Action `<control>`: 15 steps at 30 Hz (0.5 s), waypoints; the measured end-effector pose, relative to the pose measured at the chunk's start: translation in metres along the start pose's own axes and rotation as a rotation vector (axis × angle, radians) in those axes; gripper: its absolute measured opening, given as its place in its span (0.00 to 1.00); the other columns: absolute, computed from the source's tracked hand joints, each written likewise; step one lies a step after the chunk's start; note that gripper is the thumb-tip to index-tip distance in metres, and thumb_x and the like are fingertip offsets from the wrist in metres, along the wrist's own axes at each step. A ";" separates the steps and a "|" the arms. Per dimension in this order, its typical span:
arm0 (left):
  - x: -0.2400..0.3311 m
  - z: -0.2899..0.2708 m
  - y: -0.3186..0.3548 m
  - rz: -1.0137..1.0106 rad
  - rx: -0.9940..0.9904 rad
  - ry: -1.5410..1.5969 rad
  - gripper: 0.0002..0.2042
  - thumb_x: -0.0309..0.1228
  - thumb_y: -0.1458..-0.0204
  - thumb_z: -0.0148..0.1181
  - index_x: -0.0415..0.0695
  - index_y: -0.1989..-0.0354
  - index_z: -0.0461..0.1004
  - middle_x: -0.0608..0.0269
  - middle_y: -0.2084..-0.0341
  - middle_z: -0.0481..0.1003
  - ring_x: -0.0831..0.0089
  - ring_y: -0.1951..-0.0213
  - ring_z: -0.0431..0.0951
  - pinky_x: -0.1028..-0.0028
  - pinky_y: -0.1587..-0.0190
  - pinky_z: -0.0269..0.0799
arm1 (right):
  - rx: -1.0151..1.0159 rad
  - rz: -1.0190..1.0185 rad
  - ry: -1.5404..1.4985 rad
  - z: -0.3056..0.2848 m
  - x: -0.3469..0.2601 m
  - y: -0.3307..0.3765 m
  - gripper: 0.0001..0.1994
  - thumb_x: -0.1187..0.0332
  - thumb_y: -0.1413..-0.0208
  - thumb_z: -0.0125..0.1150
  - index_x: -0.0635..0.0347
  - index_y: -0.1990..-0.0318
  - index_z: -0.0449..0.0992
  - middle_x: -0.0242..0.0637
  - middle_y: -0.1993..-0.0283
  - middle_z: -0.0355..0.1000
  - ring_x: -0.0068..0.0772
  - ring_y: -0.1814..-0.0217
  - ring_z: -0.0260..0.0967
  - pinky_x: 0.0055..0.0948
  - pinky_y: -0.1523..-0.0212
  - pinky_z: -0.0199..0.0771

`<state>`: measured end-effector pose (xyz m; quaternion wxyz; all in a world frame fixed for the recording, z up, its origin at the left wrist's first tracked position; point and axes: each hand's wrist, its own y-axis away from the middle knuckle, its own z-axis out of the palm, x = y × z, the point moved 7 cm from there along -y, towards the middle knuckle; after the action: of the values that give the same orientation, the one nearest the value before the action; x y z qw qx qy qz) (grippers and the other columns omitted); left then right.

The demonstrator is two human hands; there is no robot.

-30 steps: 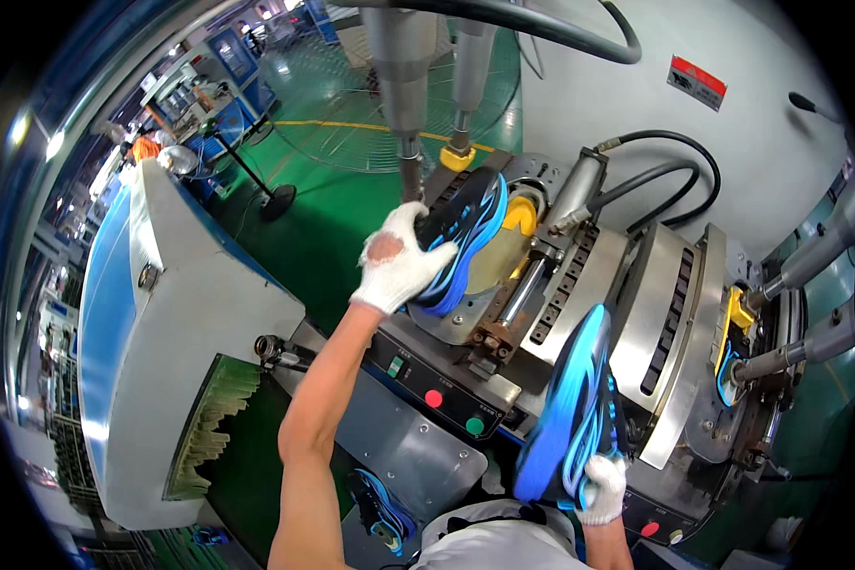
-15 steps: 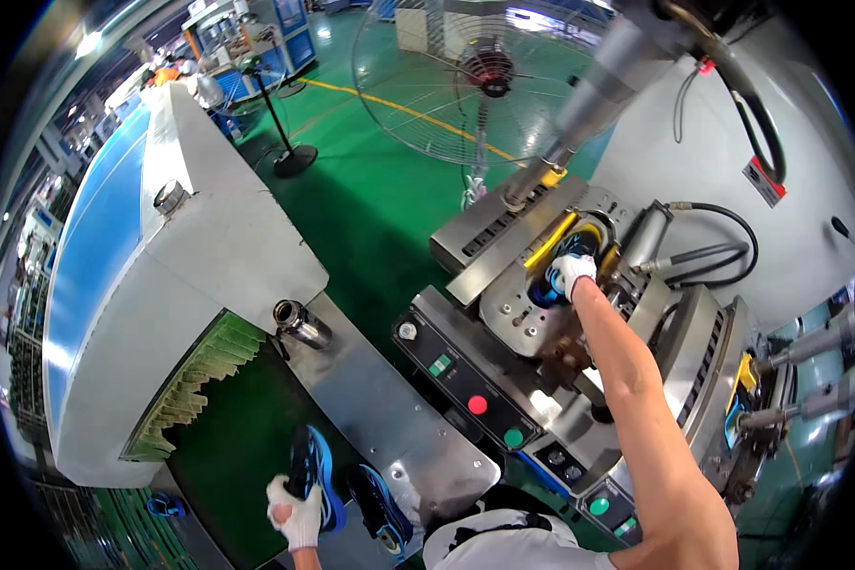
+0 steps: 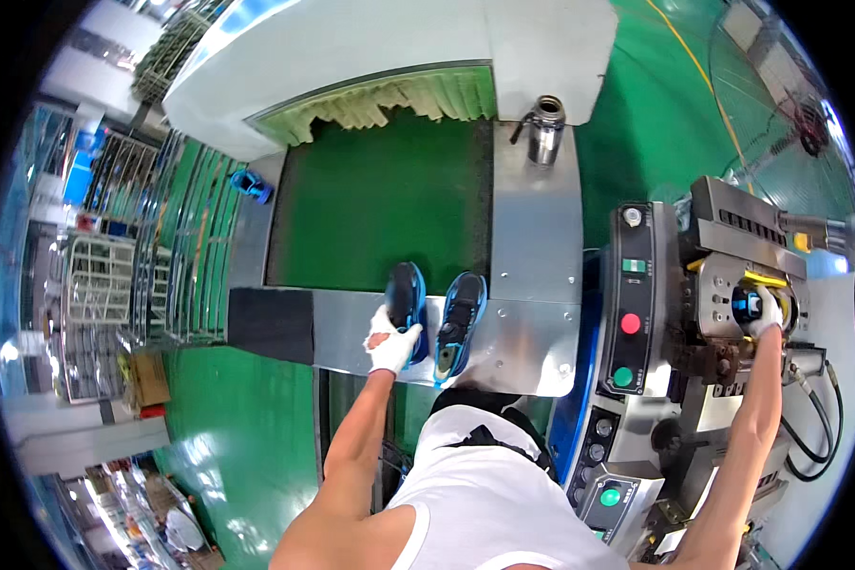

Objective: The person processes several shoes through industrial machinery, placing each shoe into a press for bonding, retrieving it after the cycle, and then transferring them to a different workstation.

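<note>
- The left hand, in a white knitted work glove, is in the middle of the frame; its fingers are curled around the heel part of a blue and black sport shoe, which lies on its side at the near edge of the green conveyor belt.
- A second blue and black sport shoe stands just beside it, on the shiny steel plate, sole down.
- The right hand, also in a white glove, is at the right side of the frame, pressed on a blue shoe part that sits in the grey metal press machine. Whether these fingers are spread or closed I cannot tell.
- I judge the shoe to be light, with a soft textile upper and a more stiff rubber sole; it is not fragile and not slippery for a cloth glove. A good place to grip seems to be the heel or the middle of the sole.
- A steel cylinder flask stands upright in the upper middle of the frame.
- A black panel with red and green round buttons is between the plate and the press.
</note>
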<state>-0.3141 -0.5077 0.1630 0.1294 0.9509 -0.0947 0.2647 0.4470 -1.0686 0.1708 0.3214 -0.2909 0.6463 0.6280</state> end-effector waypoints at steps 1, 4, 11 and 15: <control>-0.005 0.003 0.003 0.033 0.033 0.061 0.38 0.37 0.60 0.77 0.42 0.38 0.66 0.46 0.48 0.76 0.52 0.47 0.78 0.61 0.43 0.72 | -0.001 -0.161 0.040 -0.001 -0.021 0.017 0.16 0.61 0.44 0.69 0.53 0.50 0.77 0.38 0.55 0.76 0.40 0.58 0.77 0.47 0.58 0.82; -0.029 0.009 0.008 0.033 0.009 0.094 0.36 0.33 0.58 0.76 0.41 0.38 0.66 0.48 0.50 0.77 0.53 0.49 0.79 0.61 0.44 0.73 | 0.037 -0.525 0.342 0.048 -0.044 0.118 0.23 0.58 0.42 0.67 0.65 0.45 0.75 0.42 0.49 0.75 0.35 0.53 0.75 0.42 0.57 0.81; 0.004 0.039 -0.001 0.284 -0.415 0.137 0.40 0.46 0.56 0.74 0.41 0.36 0.65 0.43 0.46 0.73 0.51 0.43 0.75 0.60 0.39 0.70 | 0.181 -0.994 1.223 0.162 0.205 0.393 0.45 0.61 0.46 0.67 0.70 0.26 0.50 0.62 0.23 0.46 0.58 0.19 0.42 0.48 0.21 0.43; 0.007 0.008 -0.057 0.420 -0.813 0.082 0.32 0.53 0.45 0.64 0.42 0.39 0.71 0.45 0.44 0.73 0.51 0.40 0.74 0.59 0.37 0.68 | 0.196 -0.434 1.955 0.194 0.279 0.385 0.53 0.56 0.55 0.68 0.71 0.25 0.48 0.66 0.20 0.33 0.69 0.18 0.26 0.57 0.21 0.32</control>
<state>-0.2901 -0.4562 0.1493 0.4392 0.7719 -0.3762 0.2640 -0.0179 -0.8506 0.1926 -0.2200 -0.7623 0.6085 -0.0144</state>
